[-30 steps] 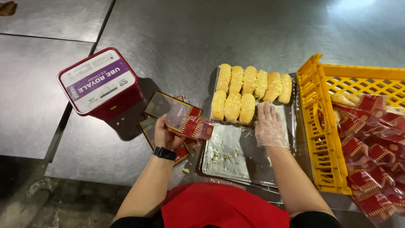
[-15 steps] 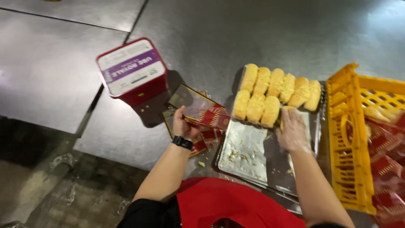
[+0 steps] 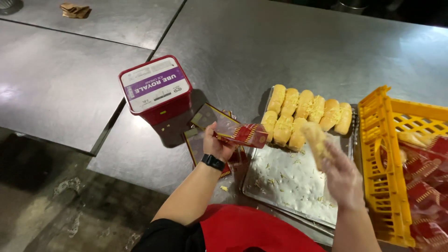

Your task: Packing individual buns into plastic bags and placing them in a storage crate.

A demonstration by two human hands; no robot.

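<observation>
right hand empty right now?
No: the gloved right hand holds a bread roll lifted above the baking tray, while the left hand holds an open wrapper bag.

red tub | yellow crate | folded paper on steel table

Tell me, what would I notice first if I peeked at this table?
Probably the bright yellow crate at the right edge, with red-wrapped packs inside. Next, the rows of golden bread rolls on the metal tray in the middle, where the gloved right hand lifts one roll. The left hand holds a red and clear bag, and a red tub sits further left.
</observation>
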